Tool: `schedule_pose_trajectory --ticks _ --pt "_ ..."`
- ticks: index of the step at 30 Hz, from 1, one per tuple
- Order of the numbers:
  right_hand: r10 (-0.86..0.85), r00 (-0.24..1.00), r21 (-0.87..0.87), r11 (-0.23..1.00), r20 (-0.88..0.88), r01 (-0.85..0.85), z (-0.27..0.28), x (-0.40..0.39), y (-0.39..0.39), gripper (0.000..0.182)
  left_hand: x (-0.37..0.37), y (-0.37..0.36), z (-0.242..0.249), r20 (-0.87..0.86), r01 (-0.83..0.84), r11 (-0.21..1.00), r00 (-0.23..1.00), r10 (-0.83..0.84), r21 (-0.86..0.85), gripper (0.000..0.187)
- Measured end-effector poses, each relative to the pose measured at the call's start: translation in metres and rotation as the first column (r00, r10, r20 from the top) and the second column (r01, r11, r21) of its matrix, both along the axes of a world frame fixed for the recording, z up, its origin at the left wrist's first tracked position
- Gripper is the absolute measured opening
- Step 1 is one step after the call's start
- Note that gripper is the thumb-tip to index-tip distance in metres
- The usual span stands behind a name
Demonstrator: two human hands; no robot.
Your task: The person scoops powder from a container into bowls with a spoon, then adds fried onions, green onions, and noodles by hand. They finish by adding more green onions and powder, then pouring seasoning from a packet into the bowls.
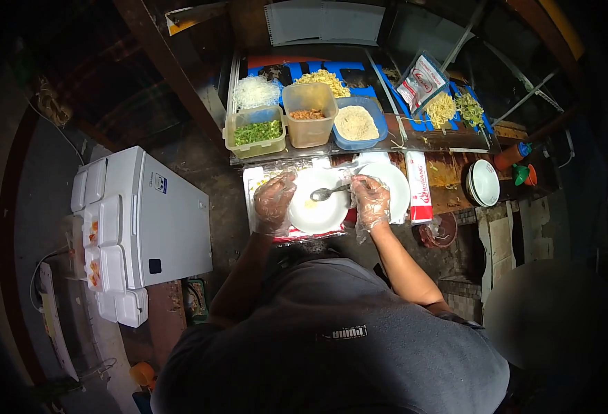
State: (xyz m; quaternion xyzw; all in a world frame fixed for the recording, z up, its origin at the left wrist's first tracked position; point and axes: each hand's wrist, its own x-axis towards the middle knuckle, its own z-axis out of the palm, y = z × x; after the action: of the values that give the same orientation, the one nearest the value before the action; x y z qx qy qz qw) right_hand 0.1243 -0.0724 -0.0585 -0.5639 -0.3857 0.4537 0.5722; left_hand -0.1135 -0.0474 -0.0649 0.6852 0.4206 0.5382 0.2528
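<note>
The person's right hand [371, 205] grasps the handle of a metal spoon [321, 194] between the fingertips, at the right side of a white plate [317, 219]. The spoon's bowl points left over the middle of the plate; whether it touches the plate cannot be told. A small pale yellowish patch [309, 204] shows on the plate near the spoon. The left hand [274, 202] is at the plate's left edge with its fingers curled; whether it holds anything cannot be told. Both hands wear clear plastic gloves [363, 226].

A second white plate [399, 186] lies just to the right, partly behind the right hand. Beside it lies a red and white box [420, 186], and farther right on the brown surface [450, 172] are nested white bowls [485, 183].

Beyond the plates stand three tubs in a row: a clear one [255, 147] with chopped greens [257, 132], a taller one [309, 138] with brown bits [308, 114] and a blue one [360, 143] with pale crumbly food [356, 124]. Behind them lie white noodles [255, 92] and yellow noodles [322, 83]; a foil packet [422, 83] leans to the right. At the far left, foam boxes [112, 265] stand beside a white freezer [172, 221].
</note>
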Motion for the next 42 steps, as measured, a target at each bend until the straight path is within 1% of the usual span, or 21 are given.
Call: schedule_pose_trajectory --ticks 4,6,7,8,9,10,12,13,18,21,24,26,28,30,32,33,34,36,37,40,42 --pt "-0.027 1.0 0.036 0.999 0.016 0.026 0.018 0.007 -0.003 0.012 0.004 0.0 0.013 0.003 0.013 1.0 1.0 -0.013 0.022 0.022" --pt "-0.095 0.995 0.083 0.992 -0.01 0.096 0.031 0.016 -0.004 0.012 0.007 0.0 0.025 -0.038 -0.012 0.997 0.999 0.015 0.072 0.024" --pt "-0.113 0.988 0.061 0.991 -0.107 0.12 0.052 0.015 -0.006 0.011 0.01 0.0 0.031 -0.039 -0.011 0.997 0.999 0.014 0.076 0.024" --pt "-0.177 0.98 0.111 0.976 -0.086 0.186 0.06 0.017 -0.004 0.011 0.014 0.0 0.037 0.005 -0.02 0.997 1.0 0.02 0.071 0.025" --pt "-0.156 0.981 0.171 0.97 -0.114 0.174 0.063 0.024 -0.001 0.011 0.019 0.0 0.043 0.05 -0.028 0.997 0.998 0.025 0.066 0.026" --pt "-0.134 0.981 0.232 0.959 -0.14 0.164 0.067 0.031 0.002 0.011 0.023 0.002 0.049 0.049 -0.025 0.997 0.999 0.021 0.071 0.026" --pt "-0.148 0.979 0.264 0.947 -0.14 0.181 0.083 0.039 0.007 0.011 0.033 0.008 0.06 0.039 -0.022 0.987 0.999 0.016 0.157 0.028" --pt "-0.173 0.976 0.274 0.94 -0.132 0.203 0.086 0.043 0.012 0.011 0.04 0.01 0.065 0.027 -0.043 0.98 0.999 0.039 0.196 0.028" --pt "-0.254 0.954 0.27 0.918 -0.16 0.29 0.094 0.064 0.041 0.012 0.064 0.018 0.088 -0.043 -0.046 0.974 0.997 0.057 0.221 0.031" --pt "-0.215 0.934 0.279 0.914 -0.286 0.296 0.091 0.073 0.064 0.015 0.081 0.025 0.095 -0.003 -0.038 0.98 0.999 0.039 0.195 0.029" --pt "-0.264 0.956 0.239 0.927 -0.131 0.288 0.083 0.076 0.088 0.013 0.089 0.031 0.09 0.005 -0.019 0.982 1.0 0.019 0.186 0.028" --pt "-0.239 0.964 0.236 0.936 -0.12 0.262 0.079 0.076 0.098 0.011 0.092 0.032 0.087 -0.014 -0.036 0.979 0.999 0.039 0.202 0.027" --pt "-0.185 0.974 0.19 0.96 -0.13 0.208 0.076 0.073 0.107 0.011 0.092 0.032 0.089 -0.033 -0.056 0.975 0.997 0.064 0.214 0.027" --pt "-0.179 0.978 0.183 0.963 -0.108 0.196 0.075 0.072 0.111 0.011 0.092 0.03 0.092 -0.062 -0.095 0.968 0.992 0.112 0.233 0.026" --pt "-0.168 0.986 0.139 0.976 -0.02 0.169 0.076 0.072 0.113 0.011 0.089 0.03 0.097 -0.072 -0.097 0.969 0.991 0.116 0.227 0.025" --pt "-0.162 0.986 0.14 0.977 0.023 0.158 0.072 0.074 0.115 0.013 0.088 0.03 0.098 -0.08 -0.091 0.972 0.991 0.111 0.218 0.024" --pt "-0.158 0.987 0.14 0.978 0.023 0.153 0.068 0.076 0.117 0.013 0.087 0.03 0.099 -0.08 -0.096 0.971 0.99 0.115 0.217 0.024" --pt "-0.155 0.979 0.138 0.981 0.132 0.137 0.06 0.079 0.122 0.013 0.083 0.03 0.102 -0.147 -0.089 0.957 0.98 0.134 0.277 0.023" --pt "-0.153 0.98 0.137 0.981 0.131 0.135 0.057 0.08 0.124 0.013 0.081 0.03 0.103 -0.148 -0.091 0.957 0.98 0.136 0.277 0.023" --pt "-0.154 0.966 0.152 0.981 0.206 0.124 0.052 0.085 0.127 0.015 0.077 0.029 0.112 -0.142 -0.079 0.952 0.982 0.125 0.294 0.023" --pt "-0.199 0.918 0.207 0.969 0.342 0.133 0.057 0.085 0.126 0.018 0.072 0.028 0.122 -0.169 -0.053 0.924 0.978 0.125 0.378 0.023"
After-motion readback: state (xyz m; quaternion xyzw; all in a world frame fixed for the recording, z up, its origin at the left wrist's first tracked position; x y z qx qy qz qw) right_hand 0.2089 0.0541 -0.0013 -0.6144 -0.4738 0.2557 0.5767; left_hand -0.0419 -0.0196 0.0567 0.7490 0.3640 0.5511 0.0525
